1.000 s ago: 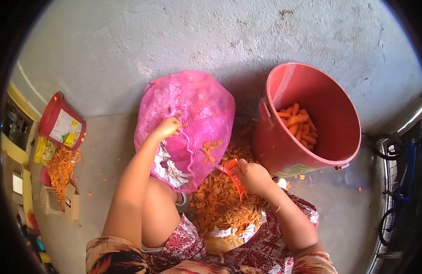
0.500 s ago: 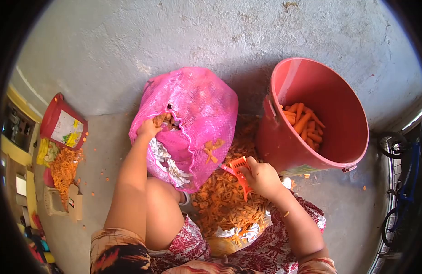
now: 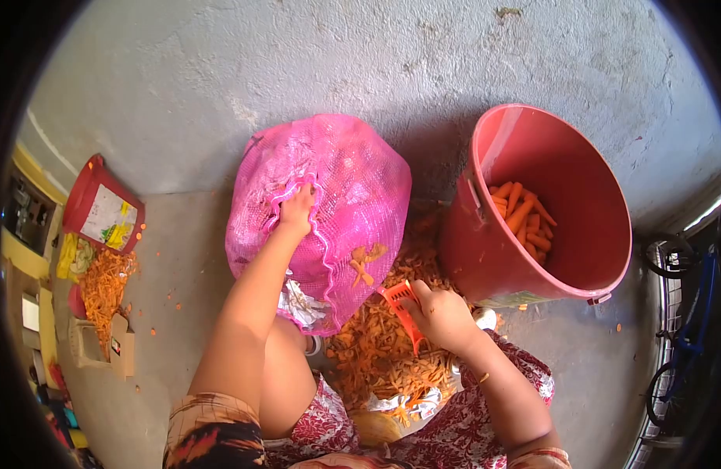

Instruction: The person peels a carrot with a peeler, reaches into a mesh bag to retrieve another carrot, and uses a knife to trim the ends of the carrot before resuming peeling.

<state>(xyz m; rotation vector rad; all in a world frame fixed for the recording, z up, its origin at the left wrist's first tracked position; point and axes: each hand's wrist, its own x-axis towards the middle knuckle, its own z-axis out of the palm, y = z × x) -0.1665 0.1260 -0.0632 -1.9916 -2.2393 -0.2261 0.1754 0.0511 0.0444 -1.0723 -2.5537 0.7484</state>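
Note:
My left hand (image 3: 299, 206) reaches into the gathered opening of a bulging pink mesh sack (image 3: 360, 172); its fingertips are hidden inside. Wrapped around an orange plastic peeler (image 3: 404, 311) is my right hand (image 3: 446, 316), held over a heap of carrot peelings (image 3: 376, 352) between my legs. A few brown-orange peelings (image 3: 367, 266) cling to the outside of the sack. On the right, a tilted red bucket (image 3: 548, 273) holds several peeled carrots (image 3: 524, 219).
A grey wall (image 3: 337, 55) rises behind the sack and bucket. At the left, a smaller red bucket (image 3: 103, 205) lies tipped near more orange peelings (image 3: 107, 285) and a cardboard box (image 3: 120, 348). A blue bicycle (image 3: 692, 328) stands at the far right.
My left hand has moved right and up, from the sack's left edge into its opening. The mesh around the opening has shifted. My right hand still holds the peeler, turned slightly.

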